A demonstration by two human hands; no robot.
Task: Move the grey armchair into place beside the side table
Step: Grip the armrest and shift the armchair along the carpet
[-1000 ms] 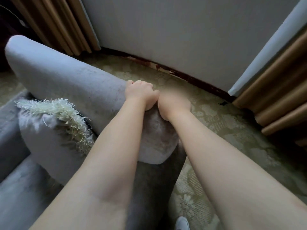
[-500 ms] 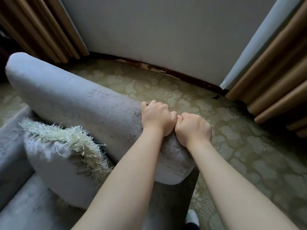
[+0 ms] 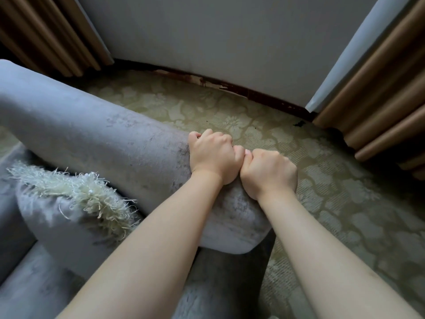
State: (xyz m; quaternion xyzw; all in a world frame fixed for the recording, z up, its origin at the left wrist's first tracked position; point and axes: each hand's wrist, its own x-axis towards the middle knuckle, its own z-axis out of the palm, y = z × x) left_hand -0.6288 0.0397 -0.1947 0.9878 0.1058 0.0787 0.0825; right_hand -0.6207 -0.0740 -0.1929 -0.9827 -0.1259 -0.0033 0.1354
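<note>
Grey armchair (image 3: 103, 139) gripped by left hand (image 3: 213, 157), right hand (image 3: 269, 173).

The grey armchair (image 3: 80, 134), covered in scuffed velvety fabric, is standing on the patterned carpet (image 3: 333, 215). Its thick rounded armrest (image 3: 230, 217) is running diagonally, and the left hand (image 3: 212, 157) and right hand (image 3: 269, 172) are gripping its near end.

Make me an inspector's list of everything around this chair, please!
Surface: patterned green carpet.
Job's things: grey armchair, its padded arm in view; side table not in view.
Clutter: fringed cushion leaning against the arm's inner side.
Hands: left hand and right hand grip the arm's end, side by side and touching.
Cables: nothing seen.
Surroundings: grey wall, dark chipped skirting, brown curtains on either side.
</note>
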